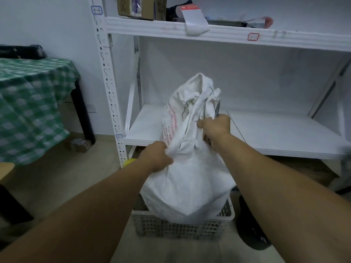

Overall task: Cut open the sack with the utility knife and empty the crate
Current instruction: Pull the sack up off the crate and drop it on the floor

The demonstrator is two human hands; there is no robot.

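Observation:
A full white woven sack with red print stands upright in a grey perforated plastic crate on the floor. Its bunched top rises in front of the lower shelf. My left hand grips a fold of the sack's left side near the neck. My right hand is closed at the right of the neck, holding sack cloth together with a grey utility knife whose end sticks up above my fist. The blade is not visible.
A white metal rack stands behind the crate, with a bare lower shelf and an upper shelf carrying boxes. A table under a green checked cloth is at the left. A dark object lies on the floor right of the crate.

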